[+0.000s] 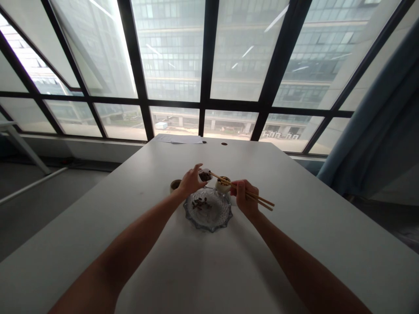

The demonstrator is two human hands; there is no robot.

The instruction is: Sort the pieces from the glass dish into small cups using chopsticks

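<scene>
My left hand (191,180) curls its thumb and fingers around the side of a small pale cup (205,171) holding small dark brown pieces. The cup's opening faces me, so it seems tilted. My right hand (246,197) grips a pair of wooden chopsticks (262,201). The chopstick tips reach left over a cream-coloured cup (222,188) to the rim of the cup at my left hand. Whether they pinch a piece is too small to tell. Just below both hands lies a scalloped clear glass plate (212,224), with several dark brown pieces (200,203) on its left part.
Another small cup (175,186) stands left of the plate, partly behind my left wrist. White paper sheets (180,139) lie at the far edge of the white table (147,192). Large windows rise beyond it, and a blue-grey curtain (369,117) hangs at the right.
</scene>
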